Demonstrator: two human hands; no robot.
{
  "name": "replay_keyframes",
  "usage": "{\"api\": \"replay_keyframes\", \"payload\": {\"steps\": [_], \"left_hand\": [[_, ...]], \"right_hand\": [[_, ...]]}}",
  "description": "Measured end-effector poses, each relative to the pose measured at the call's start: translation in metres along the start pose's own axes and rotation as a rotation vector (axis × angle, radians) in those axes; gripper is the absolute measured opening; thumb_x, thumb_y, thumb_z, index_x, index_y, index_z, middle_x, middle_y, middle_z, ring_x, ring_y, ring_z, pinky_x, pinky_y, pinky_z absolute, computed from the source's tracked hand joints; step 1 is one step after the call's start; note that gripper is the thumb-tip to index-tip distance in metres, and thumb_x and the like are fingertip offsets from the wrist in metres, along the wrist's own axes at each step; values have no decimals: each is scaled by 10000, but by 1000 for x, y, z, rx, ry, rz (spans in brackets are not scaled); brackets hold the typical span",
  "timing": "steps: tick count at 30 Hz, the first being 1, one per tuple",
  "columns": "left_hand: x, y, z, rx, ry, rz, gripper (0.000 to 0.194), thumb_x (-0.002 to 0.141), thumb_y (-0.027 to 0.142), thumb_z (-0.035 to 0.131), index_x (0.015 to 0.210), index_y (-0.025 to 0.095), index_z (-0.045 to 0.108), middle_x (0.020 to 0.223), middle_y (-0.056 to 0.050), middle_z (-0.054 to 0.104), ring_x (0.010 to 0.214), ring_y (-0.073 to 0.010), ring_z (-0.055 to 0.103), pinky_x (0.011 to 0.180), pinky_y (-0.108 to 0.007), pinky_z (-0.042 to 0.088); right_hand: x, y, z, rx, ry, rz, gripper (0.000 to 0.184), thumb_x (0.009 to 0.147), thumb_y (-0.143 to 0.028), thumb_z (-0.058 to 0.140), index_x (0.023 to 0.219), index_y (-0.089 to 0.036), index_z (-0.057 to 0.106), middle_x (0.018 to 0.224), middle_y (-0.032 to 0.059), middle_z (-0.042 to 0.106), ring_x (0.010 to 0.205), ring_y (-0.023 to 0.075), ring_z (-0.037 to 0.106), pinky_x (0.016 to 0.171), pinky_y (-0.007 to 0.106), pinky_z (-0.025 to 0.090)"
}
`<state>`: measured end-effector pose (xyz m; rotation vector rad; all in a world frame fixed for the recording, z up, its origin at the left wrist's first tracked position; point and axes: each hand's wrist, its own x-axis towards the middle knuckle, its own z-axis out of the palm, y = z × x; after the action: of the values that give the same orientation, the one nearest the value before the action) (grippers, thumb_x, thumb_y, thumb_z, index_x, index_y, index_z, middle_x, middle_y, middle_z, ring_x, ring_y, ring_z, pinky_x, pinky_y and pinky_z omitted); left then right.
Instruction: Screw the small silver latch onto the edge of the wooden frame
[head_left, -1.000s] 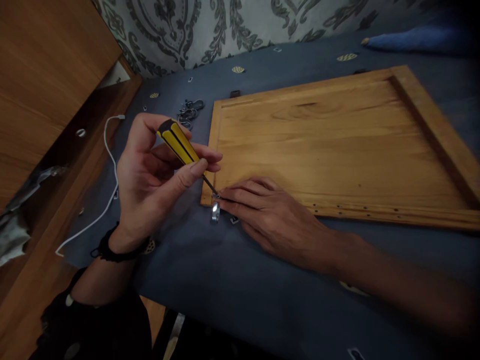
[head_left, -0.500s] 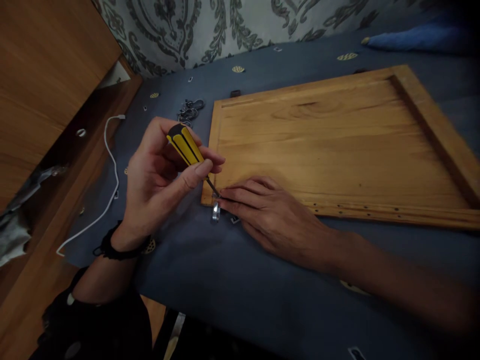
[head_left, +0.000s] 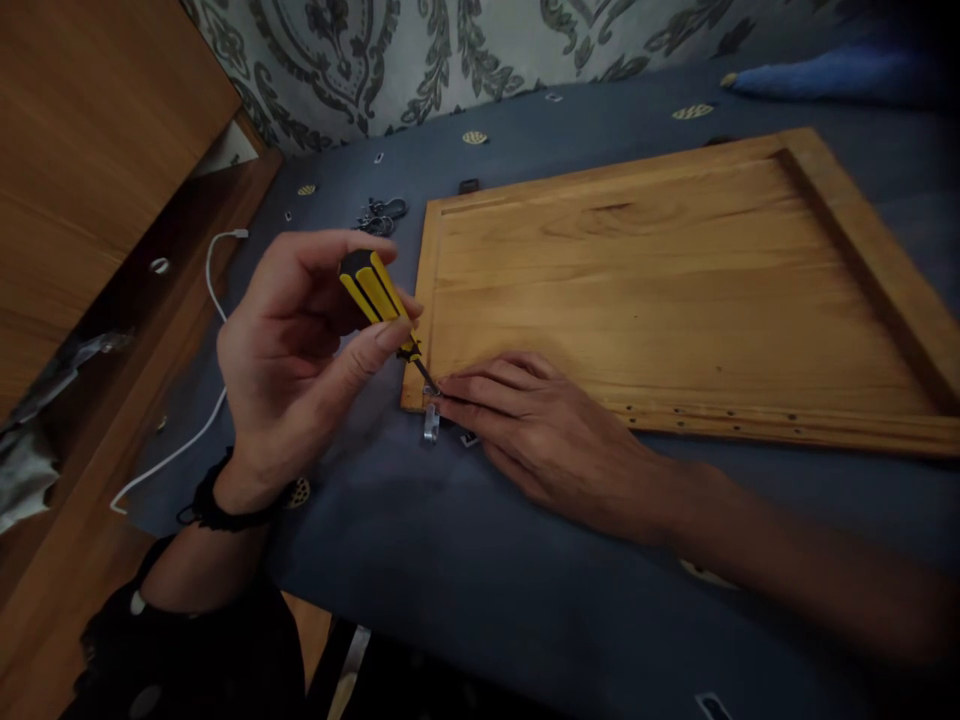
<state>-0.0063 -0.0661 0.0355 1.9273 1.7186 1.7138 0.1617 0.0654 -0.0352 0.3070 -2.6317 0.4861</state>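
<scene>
A small screwdriver (head_left: 379, 295) with a yellow and black handle slants down to the near left corner of the wooden panel (head_left: 600, 300). My left hand (head_left: 289, 340) has its thumb on the front of the handle and its fingers behind, loosely curled around it. The tip meets a small metal hook (head_left: 431, 422) at the panel's edge; its shiny curved end sticks out past the wood. My right hand (head_left: 555, 440) lies palm down across the panel's near edge, fingertips pressed together at the hook's base. My right thumb and any screw under the tip are hidden.
Several metal hooks (head_left: 382, 215) lie in a pile left of the panel. A white cable (head_left: 212, 415) runs along the left side of the blue patterned cloth (head_left: 375, 570). Wooden furniture (head_left: 97, 150) stands at left, and something blue (head_left: 825, 78) lies at back right.
My left hand has shifted slightly left, its fingers opening more around the handle. The screwdriver has turned a little, with its tip still at the hook. My right hand has stayed put.
</scene>
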Motion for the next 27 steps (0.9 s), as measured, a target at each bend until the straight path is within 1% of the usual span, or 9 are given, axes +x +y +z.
{"api": "replay_keyframes", "payload": {"steps": [2, 4, 6, 9, 11, 16, 19, 22, 27], "left_hand": [[-1, 1, 1, -14, 17, -46, 366, 867, 122, 721, 1201, 245, 635, 1007, 21, 704, 901, -159, 720, 832, -300, 645], [-2, 1, 2, -25, 23, -60, 360, 886, 127, 699, 1217, 251, 628, 1006, 16, 705, 911, -164, 718, 843, -316, 643], [-2, 2, 3, -29, 25, -20, 362, 890, 139, 699, 1223, 258, 624, 1048, 22, 692, 915, -158, 713, 839, -315, 639], [-1, 2, 2, -52, 51, 65, 344, 898, 121, 689, 1214, 242, 625, 1159, 34, 640, 928, -131, 702, 820, -279, 630], [0, 2, 2, -51, 58, 72, 348, 895, 88, 684, 1207, 233, 625, 1194, 38, 616, 928, -117, 696, 800, -255, 628], [0, 1, 5, -70, 67, 2, 354, 895, 73, 670, 1193, 261, 638, 1069, 31, 631, 919, -113, 697, 840, -257, 632], [-1, 1, 5, -61, 32, -3, 371, 880, 69, 685, 1202, 246, 631, 1090, 16, 625, 931, -129, 705, 840, -264, 633], [-2, 2, 5, -61, 36, -25, 344, 891, 93, 677, 1202, 233, 626, 1065, 7, 631, 933, -134, 705, 845, -264, 627], [-2, 3, 5, -20, 58, -54, 374, 861, 103, 707, 1182, 283, 642, 1090, 3, 632, 913, -163, 701, 819, -311, 638]], "right_hand": [[0, 0, 0, 0, 0, 3, 379, 993, -138, 397, 1271, -138, 654, 1212, 116, 695, 1101, 240, 608, 952, 440, 491], [0, -1, -1, -1, -3, 4, 375, 990, -136, 404, 1268, -143, 656, 1211, 116, 694, 1100, 240, 608, 950, 440, 490], [0, -1, -1, 0, -5, 4, 369, 993, -137, 403, 1259, -136, 659, 1209, 120, 694, 1094, 239, 609, 948, 439, 492], [-1, 0, 0, 9, 5, 1, 358, 996, -135, 404, 1244, -115, 661, 1203, 122, 694, 1093, 240, 606, 949, 438, 493], [-1, 0, 0, 14, 10, -3, 354, 992, -127, 409, 1243, -104, 659, 1200, 118, 695, 1092, 243, 605, 948, 439, 493], [0, 0, 1, 3, 10, -5, 359, 995, -132, 407, 1252, -108, 656, 1202, 116, 695, 1083, 242, 608, 944, 434, 494], [0, 0, 1, -10, 9, -6, 366, 1000, -141, 395, 1253, -118, 658, 1201, 119, 695, 1079, 243, 607, 937, 436, 497], [-1, 0, 1, -10, 13, -13, 368, 996, -136, 397, 1255, -103, 657, 1199, 121, 695, 1077, 254, 606, 931, 444, 501], [0, 0, -1, -10, 2, -6, 373, 999, -135, 392, 1260, -102, 656, 1215, 121, 694, 1086, 252, 607, 937, 443, 503]]}}
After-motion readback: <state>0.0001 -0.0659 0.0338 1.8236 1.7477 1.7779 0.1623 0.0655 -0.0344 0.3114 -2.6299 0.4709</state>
